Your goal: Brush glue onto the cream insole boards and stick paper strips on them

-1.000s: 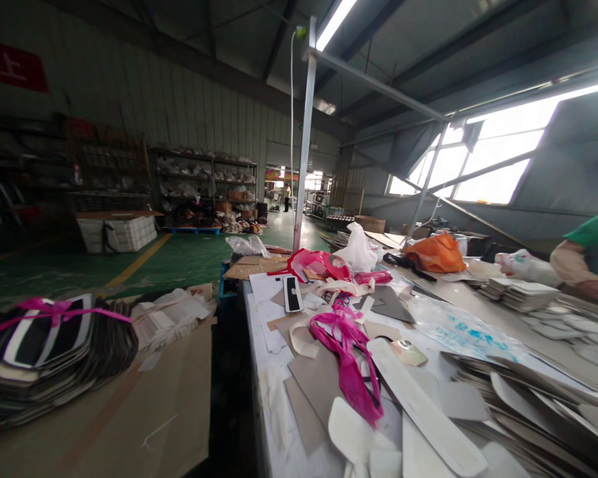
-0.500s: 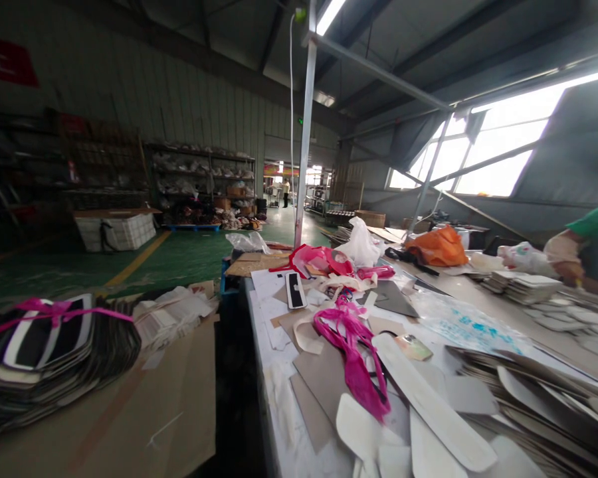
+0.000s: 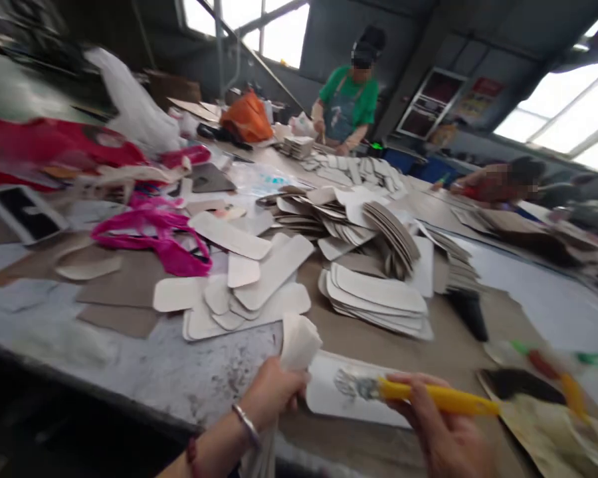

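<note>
In the head view, my left hand (image 3: 272,392) is closed on a cream strip of soft material (image 3: 299,340), which folds up above the fingers and also hangs below the wrist. My right hand (image 3: 443,431) grips a brush (image 3: 441,396) by its yellow handle. Its worn, blurred bristles lie over a white rounded panel (image 3: 323,385) flat on brown board at the table's front. Behind it is a neat stack of similar white panels (image 3: 379,299). Loose white panels (image 3: 274,272) overlap to the left of that stack.
Pink plastic ribbon (image 3: 154,232), red plastic bags (image 3: 54,149) and an orange bag (image 3: 248,118) crowd the left and back. A black cone-shaped object (image 3: 468,312) and a blurred glue-stained container (image 3: 553,425) are at right. One co-worker (image 3: 351,99) stands across the table; another (image 3: 498,182) leans in at right.
My view has swung right and down from the aisle to the tabletop. Both my hands, the cream strip and the yellow-handled brush have come into view.
</note>
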The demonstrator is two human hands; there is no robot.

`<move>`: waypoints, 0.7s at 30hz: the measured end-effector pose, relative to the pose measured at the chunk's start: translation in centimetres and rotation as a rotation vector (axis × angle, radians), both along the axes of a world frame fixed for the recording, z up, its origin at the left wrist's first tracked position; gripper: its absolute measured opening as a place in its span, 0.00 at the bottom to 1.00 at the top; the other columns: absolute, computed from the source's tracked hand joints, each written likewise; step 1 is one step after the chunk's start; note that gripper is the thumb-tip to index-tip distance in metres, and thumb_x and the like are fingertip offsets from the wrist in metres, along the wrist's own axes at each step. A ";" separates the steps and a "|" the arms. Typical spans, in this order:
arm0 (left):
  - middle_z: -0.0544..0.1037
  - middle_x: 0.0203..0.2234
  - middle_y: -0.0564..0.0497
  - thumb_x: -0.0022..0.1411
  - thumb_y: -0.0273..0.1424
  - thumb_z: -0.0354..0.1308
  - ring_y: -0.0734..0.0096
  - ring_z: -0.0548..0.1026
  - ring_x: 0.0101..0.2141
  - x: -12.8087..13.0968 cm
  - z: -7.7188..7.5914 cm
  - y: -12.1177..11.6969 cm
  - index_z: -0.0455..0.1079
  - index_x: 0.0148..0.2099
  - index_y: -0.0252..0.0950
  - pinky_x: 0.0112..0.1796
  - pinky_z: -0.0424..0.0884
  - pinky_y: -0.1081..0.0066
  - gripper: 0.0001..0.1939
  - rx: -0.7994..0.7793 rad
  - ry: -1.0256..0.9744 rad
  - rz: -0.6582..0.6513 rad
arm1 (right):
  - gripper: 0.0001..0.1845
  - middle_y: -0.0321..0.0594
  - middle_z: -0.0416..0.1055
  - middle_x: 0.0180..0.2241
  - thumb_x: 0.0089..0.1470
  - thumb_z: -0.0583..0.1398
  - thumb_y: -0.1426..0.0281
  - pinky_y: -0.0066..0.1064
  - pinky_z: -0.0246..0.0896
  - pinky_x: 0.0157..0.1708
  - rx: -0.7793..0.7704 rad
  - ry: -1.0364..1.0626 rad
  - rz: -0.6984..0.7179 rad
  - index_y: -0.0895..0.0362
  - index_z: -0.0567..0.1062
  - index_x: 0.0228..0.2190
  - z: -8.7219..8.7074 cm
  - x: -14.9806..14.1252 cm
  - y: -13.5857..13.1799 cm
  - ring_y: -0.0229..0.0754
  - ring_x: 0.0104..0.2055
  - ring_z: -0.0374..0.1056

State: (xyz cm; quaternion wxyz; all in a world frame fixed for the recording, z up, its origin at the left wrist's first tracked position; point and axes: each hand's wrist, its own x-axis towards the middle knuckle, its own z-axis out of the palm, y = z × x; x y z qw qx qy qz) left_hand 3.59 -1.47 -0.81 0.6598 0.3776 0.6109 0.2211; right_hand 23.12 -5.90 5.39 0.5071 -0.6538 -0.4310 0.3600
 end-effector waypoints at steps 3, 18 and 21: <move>0.61 0.08 0.59 0.55 0.31 0.53 0.79 0.57 0.12 -0.4 0.0 0.1 0.63 0.21 0.33 0.18 0.53 0.75 0.12 0.007 -0.007 0.010 | 0.21 0.42 0.75 0.33 0.45 0.63 0.51 0.33 0.70 0.32 -0.060 0.032 -0.015 0.57 0.75 0.31 -0.8 -0.8 0.0 0.46 0.33 0.72; 0.65 0.09 0.55 0.40 0.45 0.56 0.76 0.59 0.13 -0.9 0.6 -0.3 0.66 0.23 0.34 0.18 0.52 0.74 0.18 -0.013 -0.007 0.026 | 0.17 0.41 0.73 0.30 0.50 0.61 0.55 0.32 0.69 0.31 -0.076 -0.034 0.011 0.58 0.74 0.30 -1.6 -2.5 0.2 0.41 0.29 0.71; 0.66 0.10 0.54 0.40 0.45 0.56 0.76 0.59 0.13 -0.9 0.6 -0.2 0.66 0.24 0.34 0.18 0.52 0.74 0.18 -0.022 -0.011 0.024 | 0.16 0.40 0.73 0.30 0.50 0.61 0.56 0.31 0.68 0.32 -0.085 -0.057 -0.048 0.58 0.73 0.30 -1.6 -2.4 0.1 0.41 0.29 0.71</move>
